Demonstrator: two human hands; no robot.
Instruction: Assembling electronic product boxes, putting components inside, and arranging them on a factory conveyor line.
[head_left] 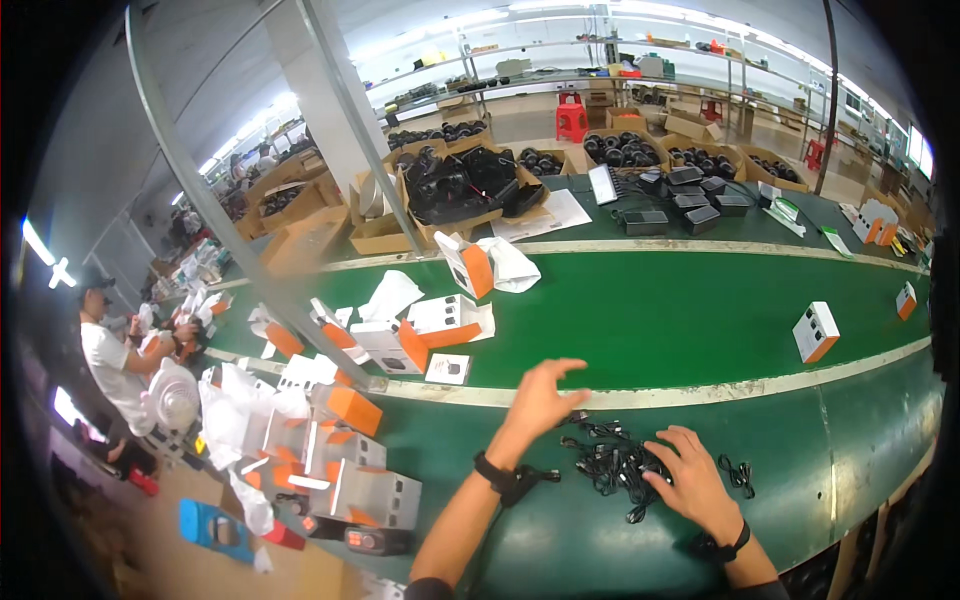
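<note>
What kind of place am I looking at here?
Probably a factory packing line: white-and-orange boxes sit along what looks like a green conveyor belt, black cables lie heaped in front, and open cartons of dark goods stand beyond.

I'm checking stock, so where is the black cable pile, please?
The black cable pile lies lower right of centre in the head view, on the table beside the right hand.

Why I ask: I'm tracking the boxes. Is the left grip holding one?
No, the left grip is open near the cables, with nothing visible in it.
</note>
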